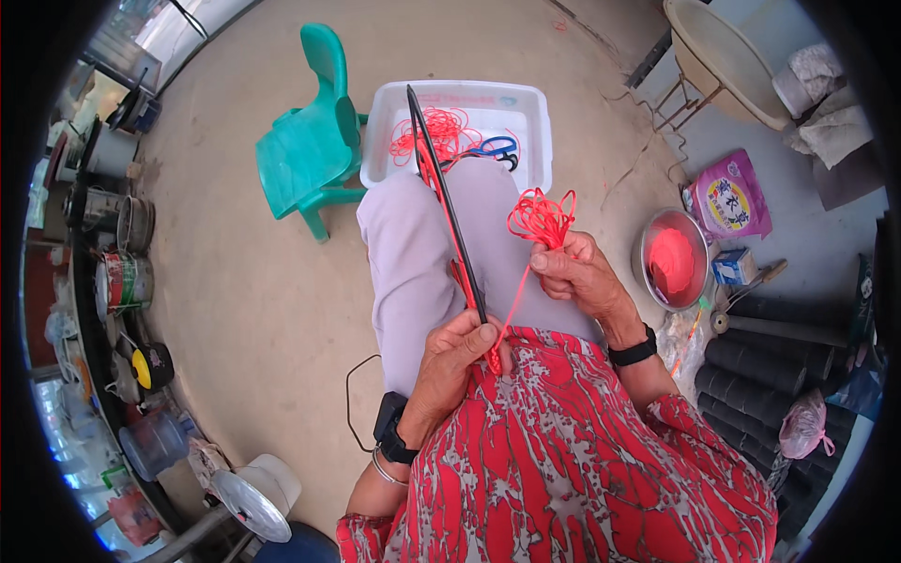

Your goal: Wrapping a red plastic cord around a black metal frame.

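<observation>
A long, narrow black frame (453,214) with red cord worked along it slants across my lap, its far tip over the white tub. My left hand (452,364) is closed around its near end, close to my waist. In the fingers of my right hand (580,274) is a looped bundle of red cord (542,218), pinched at its base. One taut strand (517,302) runs from that bundle down to the frame by my left fingers. Beyond my knees, the white tub (542,150) holds a loose red cord tangle (449,127) and blue-handled scissors (497,146).
A green plastic chair (305,155) stands left of the tub. At right are a metal bowl (648,253) with something red inside, a purple bag (730,197) and dark rolls (751,366). Pots and a lidded white bucket (277,483) line the left side.
</observation>
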Motion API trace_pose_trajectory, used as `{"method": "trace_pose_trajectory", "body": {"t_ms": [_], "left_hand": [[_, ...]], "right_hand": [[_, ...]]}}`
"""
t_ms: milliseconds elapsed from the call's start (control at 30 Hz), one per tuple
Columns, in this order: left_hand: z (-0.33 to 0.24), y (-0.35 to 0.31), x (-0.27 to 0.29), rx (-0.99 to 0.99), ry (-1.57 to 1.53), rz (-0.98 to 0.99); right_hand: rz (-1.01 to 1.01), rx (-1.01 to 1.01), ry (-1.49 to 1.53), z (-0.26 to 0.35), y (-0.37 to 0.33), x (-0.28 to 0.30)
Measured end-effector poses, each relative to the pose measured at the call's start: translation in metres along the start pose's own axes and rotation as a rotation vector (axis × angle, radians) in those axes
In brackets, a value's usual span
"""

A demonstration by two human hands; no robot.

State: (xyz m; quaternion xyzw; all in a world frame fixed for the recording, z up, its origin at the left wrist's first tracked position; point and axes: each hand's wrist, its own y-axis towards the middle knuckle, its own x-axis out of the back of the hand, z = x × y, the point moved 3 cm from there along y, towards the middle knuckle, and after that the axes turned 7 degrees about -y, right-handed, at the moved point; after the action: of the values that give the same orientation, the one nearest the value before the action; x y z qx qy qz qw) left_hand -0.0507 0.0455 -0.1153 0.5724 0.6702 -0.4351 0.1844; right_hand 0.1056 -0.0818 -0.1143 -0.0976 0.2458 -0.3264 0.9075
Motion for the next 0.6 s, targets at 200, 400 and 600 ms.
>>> {"method": "trace_pose_trajectory", "body": {"t_ms": [200,400,600], "left_hand": [[0.013,-0.001,0.003,-0.011,0.012,-0.046],[0.013,0.008,0.006,-0.061,-0.009,-0.11],[0.024,0.018,0.01,-0.05,0.12,-0.18]], "right_hand": [[-0.009,-0.014,-0.02,-0.006,-0.009,0.007],[-0.015,-0.034,-0.022,-0.006,-0.007,0.013],[-0.015,-0.071,-0.055,-0.009,-0.003,0.024]]}}
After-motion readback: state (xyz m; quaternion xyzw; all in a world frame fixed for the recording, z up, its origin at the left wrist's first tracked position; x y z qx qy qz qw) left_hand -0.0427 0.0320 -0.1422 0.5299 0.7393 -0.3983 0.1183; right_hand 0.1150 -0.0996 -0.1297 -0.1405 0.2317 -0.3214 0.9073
